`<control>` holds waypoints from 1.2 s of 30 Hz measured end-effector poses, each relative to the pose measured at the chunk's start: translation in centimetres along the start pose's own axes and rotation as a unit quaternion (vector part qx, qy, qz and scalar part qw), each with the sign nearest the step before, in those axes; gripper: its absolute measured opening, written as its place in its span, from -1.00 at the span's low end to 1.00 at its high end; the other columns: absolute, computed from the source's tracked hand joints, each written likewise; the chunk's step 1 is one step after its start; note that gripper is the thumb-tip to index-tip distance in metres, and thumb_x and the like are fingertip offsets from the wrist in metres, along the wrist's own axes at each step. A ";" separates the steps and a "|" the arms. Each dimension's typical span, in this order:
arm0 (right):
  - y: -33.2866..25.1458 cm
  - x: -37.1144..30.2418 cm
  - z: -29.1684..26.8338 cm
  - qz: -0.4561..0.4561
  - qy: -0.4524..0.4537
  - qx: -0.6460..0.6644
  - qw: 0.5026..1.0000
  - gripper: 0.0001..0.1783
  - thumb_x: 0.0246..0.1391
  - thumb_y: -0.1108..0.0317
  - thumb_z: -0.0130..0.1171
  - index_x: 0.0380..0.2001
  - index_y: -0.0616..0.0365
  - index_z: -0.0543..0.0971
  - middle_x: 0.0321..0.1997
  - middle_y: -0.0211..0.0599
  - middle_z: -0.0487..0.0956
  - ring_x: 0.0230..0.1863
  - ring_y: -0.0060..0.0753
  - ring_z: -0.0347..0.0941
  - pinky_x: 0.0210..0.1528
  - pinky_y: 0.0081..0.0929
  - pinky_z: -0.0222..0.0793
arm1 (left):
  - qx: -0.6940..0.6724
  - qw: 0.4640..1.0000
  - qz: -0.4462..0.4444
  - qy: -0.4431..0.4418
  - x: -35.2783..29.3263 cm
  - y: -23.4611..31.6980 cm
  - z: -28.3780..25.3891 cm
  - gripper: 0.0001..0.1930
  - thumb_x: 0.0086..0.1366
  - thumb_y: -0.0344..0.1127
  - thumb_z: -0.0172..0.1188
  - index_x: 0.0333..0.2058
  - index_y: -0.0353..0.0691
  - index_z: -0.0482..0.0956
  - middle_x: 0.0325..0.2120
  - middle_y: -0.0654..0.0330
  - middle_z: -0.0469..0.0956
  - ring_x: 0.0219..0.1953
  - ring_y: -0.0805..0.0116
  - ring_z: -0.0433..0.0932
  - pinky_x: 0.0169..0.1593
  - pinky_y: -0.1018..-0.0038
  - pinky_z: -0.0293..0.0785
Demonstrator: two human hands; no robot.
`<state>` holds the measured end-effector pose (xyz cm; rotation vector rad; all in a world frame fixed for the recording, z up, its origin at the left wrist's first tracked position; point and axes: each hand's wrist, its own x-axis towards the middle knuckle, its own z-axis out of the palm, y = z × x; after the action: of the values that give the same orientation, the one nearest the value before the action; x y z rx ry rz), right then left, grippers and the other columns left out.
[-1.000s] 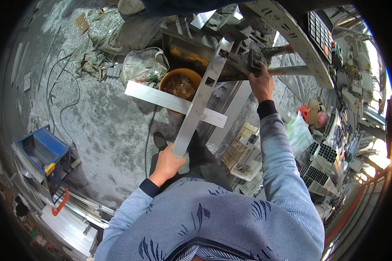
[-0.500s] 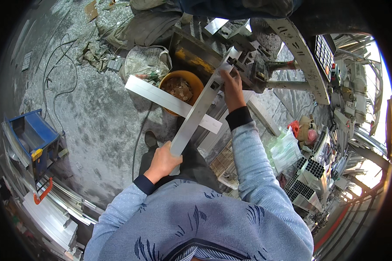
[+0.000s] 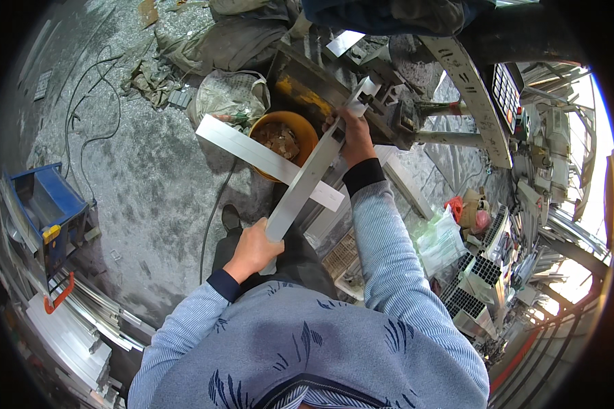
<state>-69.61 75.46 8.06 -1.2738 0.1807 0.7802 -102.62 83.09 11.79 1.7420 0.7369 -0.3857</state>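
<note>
Metal bar [image 3: 305,184], in the head view, slants past the yellow bucket [image 3: 308,134] on its right. The left hand [image 3: 256,249] clasps its end nearer the person than the bucket; the right hand [image 3: 357,136] grips it right of the bucket. A pale strip [image 3: 245,145] crosses behind the bar.

A grey-blue top [image 3: 273,344] printed with navy leaf sprigs [image 3: 312,337] is worn with finely striped blue-and-white sleeves [image 3: 397,252], plain navy cuffs [image 3: 364,176] and dark trousers [image 3: 297,262].

Smooth satiny metal bar [image 3: 298,195], plastic bucket [image 3: 309,138] at eleven o'clock, rough floor [image 3: 157,163] at ten, glossy plastic bag [image 3: 438,240] past three
</note>
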 end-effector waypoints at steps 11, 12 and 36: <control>0.3 0.3 -0.3 -0.002 0.008 -0.012 1.000 -0.79 0.24 0.23 0.25 -0.30 0.12 0.51 -0.47 -0.32 0.59 -0.45 -0.27 0.57 -0.31 -0.27 0.55 | -0.003 1.000 -0.007 -0.007 0.0 0.0 -0.1 -0.60 0.10 -0.22 0.36 -0.19 -0.41 0.56 -0.31 -0.28 0.65 -0.15 -0.29 0.64 -0.09 0.09 0.56; 0.3 0.3 -0.2 -0.001 0.012 -0.013 1.000 -0.79 0.25 0.23 0.25 -0.30 0.12 0.51 -0.48 -0.32 0.59 -0.45 -0.28 0.57 -0.30 -0.28 0.55 | -0.004 1.000 -0.009 -0.007 -0.1 0.1 -0.1 -0.60 0.10 -0.23 0.36 -0.19 -0.41 0.56 -0.31 -0.28 0.65 -0.15 -0.29 0.64 -0.09 0.09 0.56; -0.3 -1.0 0.5 -0.009 0.023 -0.040 0.999 -0.81 0.27 0.26 0.16 -0.31 0.16 0.53 -0.46 -0.31 0.58 -0.45 -0.27 0.56 -0.32 -0.28 0.50 | -0.034 0.999 0.026 -0.002 -0.9 -0.1 -0.1 -0.66 0.07 -0.29 0.33 -0.30 -0.43 0.48 -0.35 -0.35 0.61 -0.19 -0.39 0.59 -0.11 0.01 0.54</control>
<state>-70.33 75.44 8.97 -1.3677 0.1765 0.7492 -103.38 82.92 12.26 1.6931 0.6915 -0.3253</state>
